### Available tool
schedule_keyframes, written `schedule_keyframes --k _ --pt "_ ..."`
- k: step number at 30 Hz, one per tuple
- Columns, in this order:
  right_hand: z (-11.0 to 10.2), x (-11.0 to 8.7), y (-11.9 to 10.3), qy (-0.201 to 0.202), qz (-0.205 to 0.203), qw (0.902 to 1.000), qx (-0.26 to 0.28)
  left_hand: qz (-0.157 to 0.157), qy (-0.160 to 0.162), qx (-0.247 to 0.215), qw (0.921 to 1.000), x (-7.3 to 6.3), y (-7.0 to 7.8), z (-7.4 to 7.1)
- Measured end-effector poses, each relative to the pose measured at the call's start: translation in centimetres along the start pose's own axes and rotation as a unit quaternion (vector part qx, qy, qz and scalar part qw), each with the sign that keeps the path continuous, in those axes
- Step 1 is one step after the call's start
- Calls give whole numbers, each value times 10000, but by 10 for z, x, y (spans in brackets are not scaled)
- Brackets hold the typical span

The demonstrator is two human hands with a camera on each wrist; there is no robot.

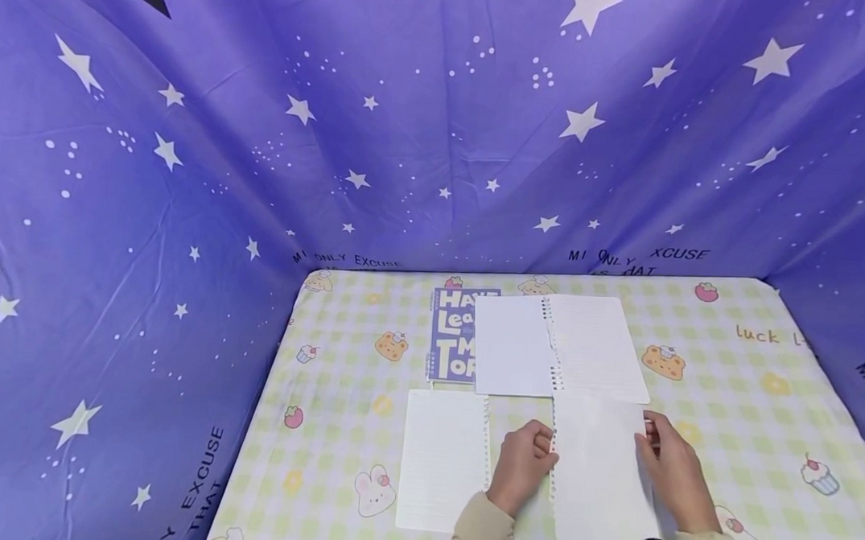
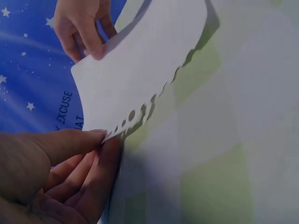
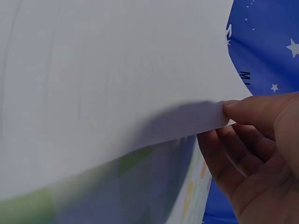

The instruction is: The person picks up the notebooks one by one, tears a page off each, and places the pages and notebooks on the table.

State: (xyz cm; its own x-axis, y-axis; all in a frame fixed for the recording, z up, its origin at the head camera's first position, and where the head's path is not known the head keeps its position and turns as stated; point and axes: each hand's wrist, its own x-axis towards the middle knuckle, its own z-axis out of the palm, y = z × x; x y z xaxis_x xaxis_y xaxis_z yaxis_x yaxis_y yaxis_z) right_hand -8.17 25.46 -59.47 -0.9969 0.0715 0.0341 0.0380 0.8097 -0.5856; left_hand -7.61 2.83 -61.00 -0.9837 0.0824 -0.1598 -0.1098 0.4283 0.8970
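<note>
A loose white sheet of paper [image 1: 603, 479] with a punched left edge is held between both hands near the front of the table. My left hand [image 1: 526, 461] pinches its holed edge between thumb and fingers, as the left wrist view shows with the sheet [image 2: 140, 65] bowed above the cloth. On the opposite edge my right hand [image 1: 673, 470] pinches the paper [image 3: 117, 84], thumb on top and fingers beneath. Just beyond the sheet lies an open spiral notebook [image 1: 596, 346], its blank and lined pages facing up.
Left of the hands lies another lined sheet [image 1: 442, 464] with punched holes along its right edge. A purple-covered notebook [image 1: 453, 343] with large white letters is partly under the open notebook. The checked tablecloth [image 1: 339, 427] meets a blue starry curtain [image 1: 438, 141] behind.
</note>
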Motion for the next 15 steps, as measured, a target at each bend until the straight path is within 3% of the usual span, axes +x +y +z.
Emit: schedule_keyframes --k 7,15 --pt "6 3 8 -130 -74 9999 -61 113 176 446 9988 -1 2 3" --pt "5 3 9 46 -93 9998 -186 51 262 511 9983 -3 3 0"
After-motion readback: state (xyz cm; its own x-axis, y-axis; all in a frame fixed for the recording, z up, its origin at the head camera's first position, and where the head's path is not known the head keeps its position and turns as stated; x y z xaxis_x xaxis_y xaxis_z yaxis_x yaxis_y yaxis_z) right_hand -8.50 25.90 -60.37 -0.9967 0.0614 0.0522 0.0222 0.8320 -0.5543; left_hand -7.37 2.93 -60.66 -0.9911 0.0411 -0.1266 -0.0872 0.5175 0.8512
